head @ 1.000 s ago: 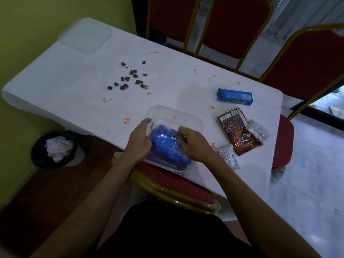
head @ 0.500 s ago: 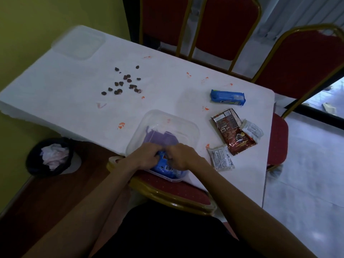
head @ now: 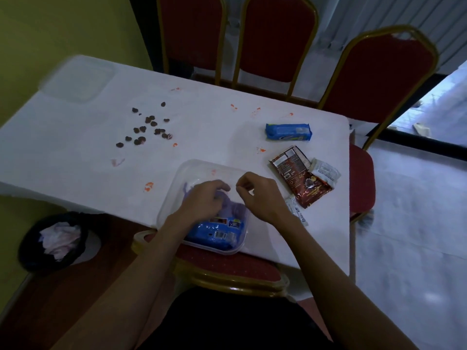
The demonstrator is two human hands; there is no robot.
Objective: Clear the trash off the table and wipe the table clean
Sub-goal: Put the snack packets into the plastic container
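A clear plastic container (head: 188, 170) sits at the table's near edge, overhanging it slightly. Inside lie a blue wrapper (head: 214, 232) at the near end and a purple cloth (head: 235, 210) behind it. My left hand (head: 204, 198) is inside the container, fingers curled down on the purple cloth. My right hand (head: 261, 195) hovers over the container's right rim with its fingers pinched together; nothing shows between them. Dark crumbs (head: 149, 127) and orange stains (head: 148, 186) mark the white table (head: 75, 147).
To the right lie a blue biscuit pack (head: 288, 132), a brown wrapper (head: 300, 176) and two white sachets (head: 324, 171). A clear lid (head: 78, 82) rests at the far left corner. A black bin (head: 54, 239) stands on the floor at left. Red chairs (head: 275, 39) ring the table.
Both hands have left the blue wrapper at the container's near end and moved farther in. The left now rests on the purple cloth and the right has lifted above the rim.
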